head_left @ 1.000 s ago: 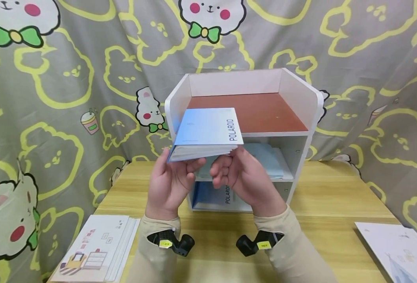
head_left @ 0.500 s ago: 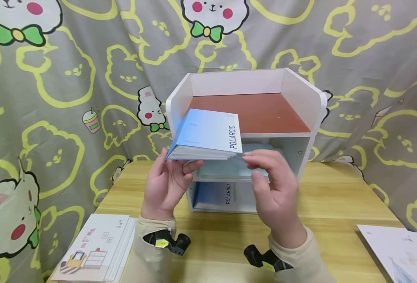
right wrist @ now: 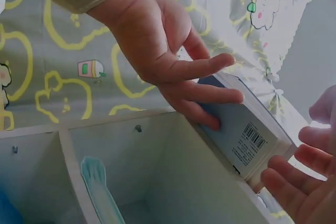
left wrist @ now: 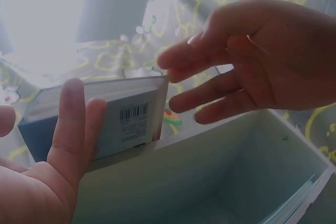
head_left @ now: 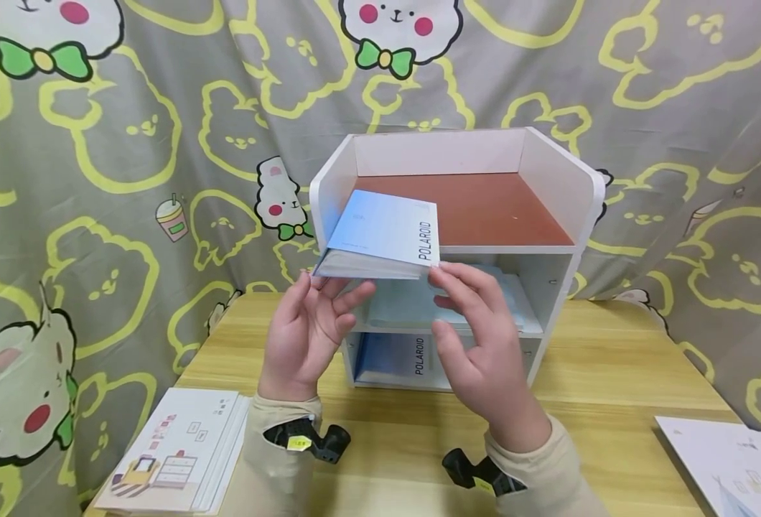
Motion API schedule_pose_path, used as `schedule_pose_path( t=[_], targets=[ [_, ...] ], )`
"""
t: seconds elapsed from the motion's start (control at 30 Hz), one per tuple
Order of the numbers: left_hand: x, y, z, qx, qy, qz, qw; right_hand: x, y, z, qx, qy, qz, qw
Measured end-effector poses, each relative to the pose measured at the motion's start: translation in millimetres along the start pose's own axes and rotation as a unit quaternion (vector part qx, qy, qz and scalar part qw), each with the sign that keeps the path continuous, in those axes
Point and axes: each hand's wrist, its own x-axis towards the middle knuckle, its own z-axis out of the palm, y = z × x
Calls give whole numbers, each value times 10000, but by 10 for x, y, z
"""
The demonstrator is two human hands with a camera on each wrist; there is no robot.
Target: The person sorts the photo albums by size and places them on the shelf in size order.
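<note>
Over the counter (head_left: 626, 359), the book (head_left: 387, 226) is by the shelf's top edge (head_left: 510, 250), pages (head_left: 370, 263) facing near, title (head_left: 425, 240) along its right. Left hand (head_left: 298, 341) beneath, right hand (head_left: 487, 352) at its corner, both with fingers apart.

Plain beige sleeves (head_left: 280, 474) on both arms; beside each cuff (head_left: 290, 408) sits a black wrist camera (head_left: 333, 444), rounded at its inner end, with a yellow label (head_left: 299, 443).

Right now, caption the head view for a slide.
Left hand beneath a POLAROID book, right hand at its corner, before a white shelf unit.
</note>
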Motion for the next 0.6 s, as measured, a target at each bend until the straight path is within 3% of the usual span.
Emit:
schedule_pose_path(
  t=[0.17,0.27,0.33,0.4,0.43,0.47,0.5,0.53,0.6],
  targets=[
    [3,24,-4,565,206,195,9980,-28,77,13,14,-289,371,9989],
    [5,40,5,1187,329,318,9919,-47,126,9,-127,-468,557,9973],
    [5,46,14,1866,545,451,9799,-55,156,4,-279,-583,642,9958],
    [-1,51,26,2826,845,673,9531,-58,180,1,-416,-661,663,9947],
    [-8,52,31,3398,1009,839,9313,-57,190,0,-477,-657,631,9947],
    [-18,53,34,4040,1164,1018,9016,-55,198,-1,-535,-632,574,9949],
    [-28,55,37,4717,1292,1234,8635,-51,207,-1,-579,-587,489,9954],
    [-39,57,38,5398,1343,1488,8176,-48,214,-1,-622,-525,381,9960],
    [-51,62,40,6564,1262,2051,7150,-38,219,1,-679,-422,123,9967]
  ],
)
